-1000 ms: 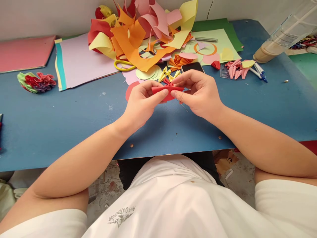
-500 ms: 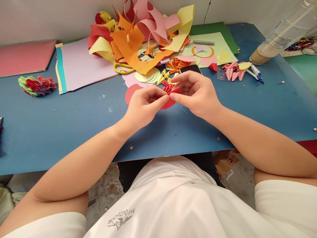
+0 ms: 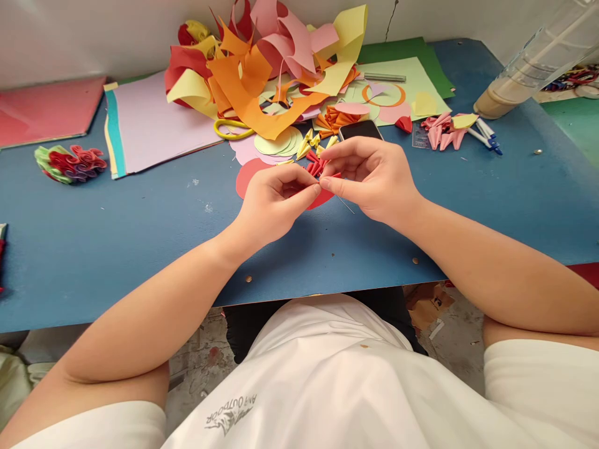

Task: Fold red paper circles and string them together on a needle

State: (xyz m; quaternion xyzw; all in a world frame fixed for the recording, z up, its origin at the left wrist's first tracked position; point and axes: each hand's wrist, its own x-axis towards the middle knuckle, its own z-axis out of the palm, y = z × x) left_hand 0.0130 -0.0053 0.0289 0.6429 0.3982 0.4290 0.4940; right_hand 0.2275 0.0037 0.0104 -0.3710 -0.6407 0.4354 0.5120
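Observation:
My left hand (image 3: 271, 206) and my right hand (image 3: 377, 181) meet above the blue table, thumbs and forefingers pinched together. Between their tips is a small piece of red paper, now mostly covered by the fingers. Just behind lie red folded paper petals (image 3: 314, 164), partly hidden by my right hand. Red paper circles (image 3: 249, 179) lie beneath and beside my left hand. A thin needle-like rod (image 3: 345, 204) pokes out below my right hand. Yellow folded petals (image 3: 305, 146) and a dark phone (image 3: 360, 130) are close beyond.
Cut paper scraps (image 3: 262, 81) pile up against the wall, with yellow-handled scissors (image 3: 231, 130) at their edge. Pink folded petals (image 3: 444, 132) and pens (image 3: 485, 136) lie right, near a tall clear bottle (image 3: 515, 81). A ruffled paper flower (image 3: 70, 163) sits left of lilac sheets (image 3: 159, 121).
The red paper's raised flap, visible between my fingertips before, is now lower and mostly hidden. Both hands stay in nearly the same place.

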